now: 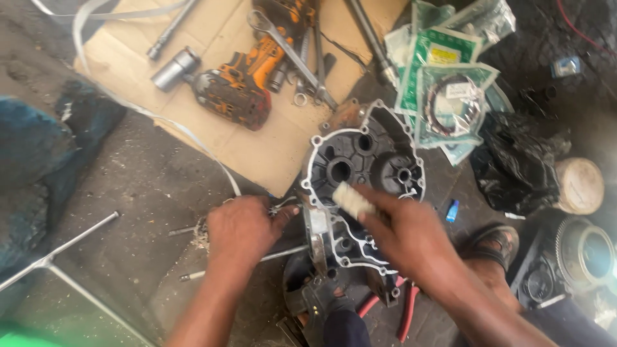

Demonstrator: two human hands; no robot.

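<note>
Right hand (411,238): fingers closed round a pale folded pad (352,200), pressed on the engine case (363,170).
Left hand (241,231): curled at the case's left edge; grip unclear.
Engine case: on ground between sandalled feet, beside cardboard (257,148).
Cardboard: holds orange drill (247,80), spanners (292,54).

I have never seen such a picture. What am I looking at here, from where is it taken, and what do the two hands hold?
The one picture comes from a camera on the person's head, looking down. The right hand presses a small pale block against a dark metal engine casing on the ground. The left hand steadies the casing's side; whether it grips anything is hidden. Nearby on a brown cardboard sheet lie an orange power drill and steel spanners. Green packets lie further right.
</note>
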